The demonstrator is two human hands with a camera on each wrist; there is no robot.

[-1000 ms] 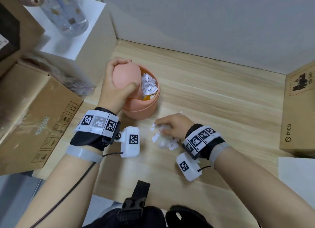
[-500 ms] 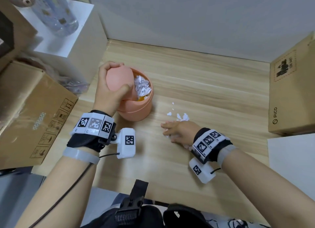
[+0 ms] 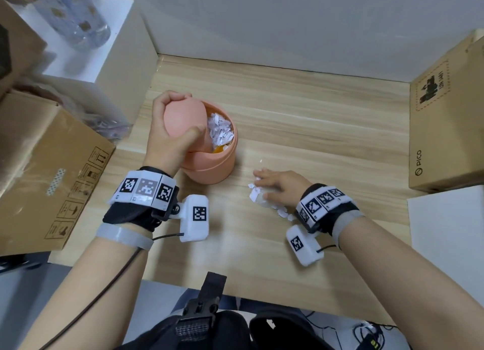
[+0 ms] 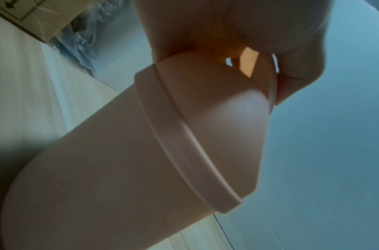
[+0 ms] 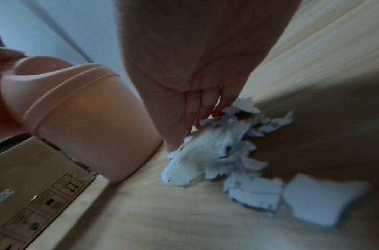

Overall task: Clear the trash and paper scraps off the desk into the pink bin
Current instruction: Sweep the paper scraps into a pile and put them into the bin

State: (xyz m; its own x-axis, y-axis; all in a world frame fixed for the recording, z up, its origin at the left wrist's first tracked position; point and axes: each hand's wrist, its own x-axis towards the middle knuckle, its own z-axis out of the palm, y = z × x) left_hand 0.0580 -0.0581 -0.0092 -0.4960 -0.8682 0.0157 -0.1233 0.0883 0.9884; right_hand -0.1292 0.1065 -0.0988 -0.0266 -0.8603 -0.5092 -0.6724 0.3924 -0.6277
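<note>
Left hand [image 3: 167, 137] grips the smooth domed lid [image 3: 183, 119] of the round pink bin [image 3: 212, 166]. Right hand [image 3: 280, 187], fingers flat, rests on torn white paper scraps [image 3: 255, 193] on the woodgrain desk [image 3: 327, 129]. Cardboard box [image 3: 445, 129] reads PICO.

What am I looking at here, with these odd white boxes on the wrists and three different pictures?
No robot: a person wearing three cameras. The head view looks down at a wooden desk; the white boxes are wrist cameras, giving the two close-ups. The left hand grips the tilted lid of the pink bin, which already holds scraps. The right hand lies with straight fingers on a pile of paper scraps beside the bin. Cardboard boxes flank the desk.
</note>
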